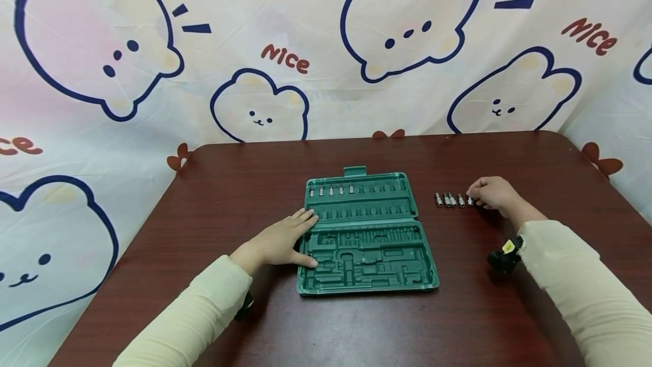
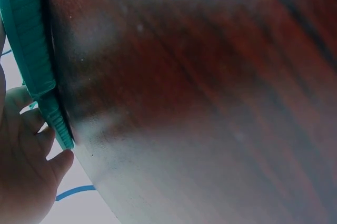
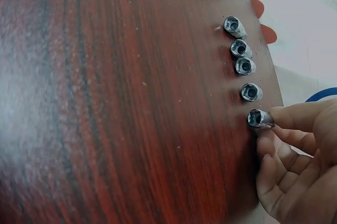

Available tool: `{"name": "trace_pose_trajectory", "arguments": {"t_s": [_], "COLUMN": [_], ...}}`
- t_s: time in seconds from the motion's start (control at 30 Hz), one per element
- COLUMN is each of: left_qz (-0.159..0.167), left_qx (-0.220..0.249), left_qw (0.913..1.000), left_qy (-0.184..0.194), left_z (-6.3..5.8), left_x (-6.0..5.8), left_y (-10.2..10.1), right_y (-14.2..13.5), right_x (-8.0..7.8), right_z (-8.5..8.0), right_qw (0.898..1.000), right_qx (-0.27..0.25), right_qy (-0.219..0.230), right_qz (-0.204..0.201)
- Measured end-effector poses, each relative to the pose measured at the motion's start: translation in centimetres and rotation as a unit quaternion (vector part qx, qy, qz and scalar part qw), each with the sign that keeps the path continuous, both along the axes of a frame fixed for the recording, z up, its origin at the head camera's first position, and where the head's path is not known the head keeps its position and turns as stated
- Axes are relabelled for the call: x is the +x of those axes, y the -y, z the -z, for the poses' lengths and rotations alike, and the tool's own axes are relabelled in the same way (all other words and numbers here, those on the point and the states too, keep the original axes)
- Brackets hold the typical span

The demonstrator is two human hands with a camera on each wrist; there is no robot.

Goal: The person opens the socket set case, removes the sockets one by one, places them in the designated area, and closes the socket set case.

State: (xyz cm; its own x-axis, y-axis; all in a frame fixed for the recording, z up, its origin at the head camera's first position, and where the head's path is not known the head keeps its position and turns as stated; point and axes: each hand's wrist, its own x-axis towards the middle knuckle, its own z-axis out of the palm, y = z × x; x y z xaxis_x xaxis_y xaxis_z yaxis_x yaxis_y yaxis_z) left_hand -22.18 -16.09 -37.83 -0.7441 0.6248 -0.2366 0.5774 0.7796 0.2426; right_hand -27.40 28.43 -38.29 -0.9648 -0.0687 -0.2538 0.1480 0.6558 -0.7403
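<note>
Head view: pinched the rightmost socket [image 1: 471, 201], out right of the green case [image 1: 367, 222], between near-meeting thumb and finger of the right hand [image 1: 493, 193], and rested the left hand [image 1: 280, 239], spread and gripping nothing, on the case's left edge, presumably to steady it!

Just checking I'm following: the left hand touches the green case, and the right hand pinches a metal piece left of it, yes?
Not left: the head view shows the right hand pinching the metal piece right of the green case.
</note>
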Motion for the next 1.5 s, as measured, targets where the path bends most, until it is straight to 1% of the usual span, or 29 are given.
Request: {"name": "trace_pose_trajectory", "arguments": {"t_s": [0.2,0.4,0.63,0.93,1.23,1.5], "left_qz": [-0.003,-0.006,0.009,0.002,-0.006,-0.013], "left_qx": [0.005,0.009,0.003,0.0,0.018,0.014], "left_qw": [1.0,0.9999,0.9999,0.9999,0.9998,0.9998], "left_qy": [0.001,0.003,-0.014,-0.012,0.004,0.01], "left_z": [-0.1,-0.1,0.1,0.2,0.3,0.1], "left_x": [0.1,0.2,0.0,0.0,0.0,0.1], "left_y": [0.0,0.0,0.0,0.0,0.2,0.1], "right_y": [0.2,0.2,0.0,0.1,2.0,4.7], "right_x": [0.0,0.0,0.2,0.4,0.2,-0.1], "right_z": [0.1,0.0,0.0,-0.6,-1.6,-2.4], "right_qw": [1.0,1.0,1.0,1.0,1.0,0.999], "right_qx": [-0.002,0.001,-0.008,-0.013,-0.017,-0.034], "right_qy": [-0.012,-0.012,-0.01,-0.023,-0.019,-0.015], "right_qz": [0.005,0.002,-0.003,-0.003,-0.005,-0.02]}}
